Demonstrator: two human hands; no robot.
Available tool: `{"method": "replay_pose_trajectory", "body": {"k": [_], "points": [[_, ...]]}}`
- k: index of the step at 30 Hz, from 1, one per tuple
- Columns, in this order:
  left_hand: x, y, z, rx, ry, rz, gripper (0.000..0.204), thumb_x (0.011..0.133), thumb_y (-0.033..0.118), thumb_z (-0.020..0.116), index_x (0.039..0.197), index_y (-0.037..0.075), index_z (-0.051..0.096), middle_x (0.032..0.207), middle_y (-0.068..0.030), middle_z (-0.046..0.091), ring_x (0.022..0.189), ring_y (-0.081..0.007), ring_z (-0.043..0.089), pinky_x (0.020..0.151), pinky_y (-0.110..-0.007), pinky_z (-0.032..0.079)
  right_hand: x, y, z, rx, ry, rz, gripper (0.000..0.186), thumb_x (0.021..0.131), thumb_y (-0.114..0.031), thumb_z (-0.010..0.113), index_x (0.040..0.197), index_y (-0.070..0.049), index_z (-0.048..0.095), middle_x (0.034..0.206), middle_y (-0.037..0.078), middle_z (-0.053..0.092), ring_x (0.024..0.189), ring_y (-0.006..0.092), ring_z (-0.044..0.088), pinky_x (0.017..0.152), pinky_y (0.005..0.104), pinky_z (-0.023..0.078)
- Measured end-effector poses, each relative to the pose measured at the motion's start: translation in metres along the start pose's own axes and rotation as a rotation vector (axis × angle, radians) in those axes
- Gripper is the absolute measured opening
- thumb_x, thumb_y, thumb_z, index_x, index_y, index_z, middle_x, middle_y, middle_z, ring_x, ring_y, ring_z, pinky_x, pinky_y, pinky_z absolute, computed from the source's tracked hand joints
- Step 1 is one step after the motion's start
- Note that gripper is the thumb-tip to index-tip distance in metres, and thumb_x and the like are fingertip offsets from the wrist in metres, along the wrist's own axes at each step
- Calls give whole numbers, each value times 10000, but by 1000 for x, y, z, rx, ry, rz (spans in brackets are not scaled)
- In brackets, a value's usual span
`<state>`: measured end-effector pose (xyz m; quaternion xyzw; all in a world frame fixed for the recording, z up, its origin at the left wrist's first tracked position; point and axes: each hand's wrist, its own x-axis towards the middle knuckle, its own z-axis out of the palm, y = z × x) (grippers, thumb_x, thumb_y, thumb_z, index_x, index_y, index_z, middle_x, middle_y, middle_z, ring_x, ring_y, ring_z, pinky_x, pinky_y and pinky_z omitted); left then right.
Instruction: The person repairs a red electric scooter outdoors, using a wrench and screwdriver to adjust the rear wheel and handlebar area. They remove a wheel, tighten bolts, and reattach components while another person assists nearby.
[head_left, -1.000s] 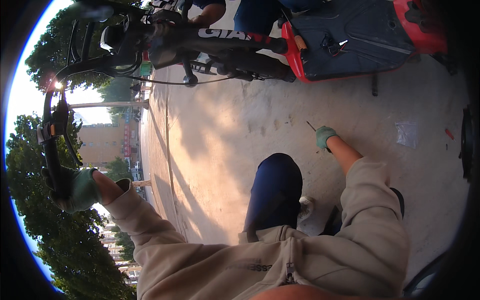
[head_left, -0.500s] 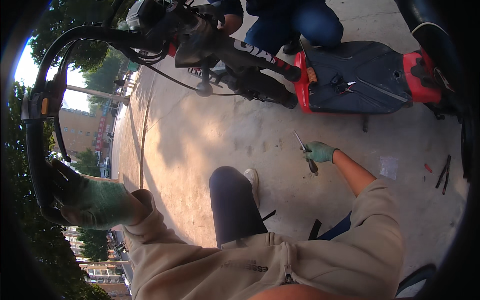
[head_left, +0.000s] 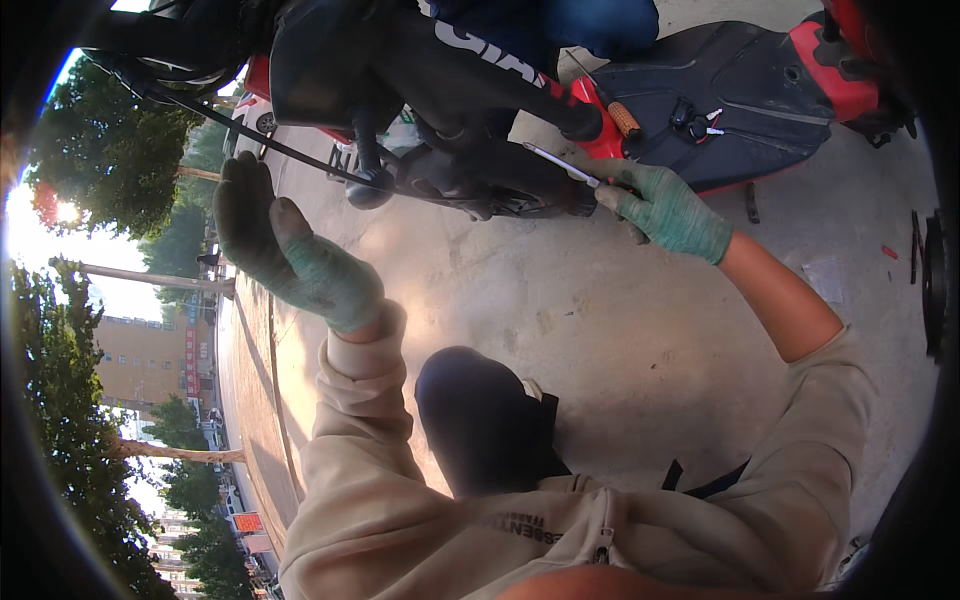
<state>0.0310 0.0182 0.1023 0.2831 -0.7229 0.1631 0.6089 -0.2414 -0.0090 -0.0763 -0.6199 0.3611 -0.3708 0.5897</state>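
My left hand (head_left: 290,245), in a green glove with dark-stained fingers, is raised with nothing in it. Its thumb stands apart from the fingers, and a black cable (head_left: 290,150) of the scooter runs just above it. In a matching glove, my right hand (head_left: 680,215) grips a screwdriver (head_left: 560,163) with a bare metal shaft. The shaft points up and left toward the scooter's black front part (head_left: 520,175); whether its tip touches anything I cannot tell. Close beyond that hand lies the red and black scooter footboard (head_left: 740,90).
On the footboard rest an orange-handled tool (head_left: 624,120) and a bunch of keys (head_left: 705,125). Another person's dark blue trouser leg (head_left: 610,25) is behind the scooter. A clear plastic bag (head_left: 825,278), a small red piece (head_left: 889,252) and black tools (head_left: 915,245) lie on the concrete at right.
My left hand has let go of the handlebar grip and come up and right. The right hand has carried the screwdriver up toward the scooter. The view has shifted closer to it.
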Motion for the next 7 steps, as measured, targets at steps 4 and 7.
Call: {"method": "replay_pose_trajectory", "body": {"k": [4, 7], "points": [[-23, -2, -7, -207, 193, 47, 392, 997, 119, 446, 1343, -62, 483, 1323, -242, 598, 1225, -353, 599, 1096, -462, 440, -3, -41, 27, -73, 90, -45, 435, 1005, -271, 607, 1387, -70, 553, 790, 0, 571, 594, 58, 526, 538, 251, 490], [-38, -3, -30, -285, 117, 76, 399, 1060, 123, 334, 1413, -19, 453, 1364, -264, 568, 1302, -388, 541, 1161, -507, 387, -19, -63, 33, -62, 196, -30, 424, 964, -278, 674, 1285, -10, 603, 775, 2, 588, 557, 47, 520, 507, 228, 474]]}}
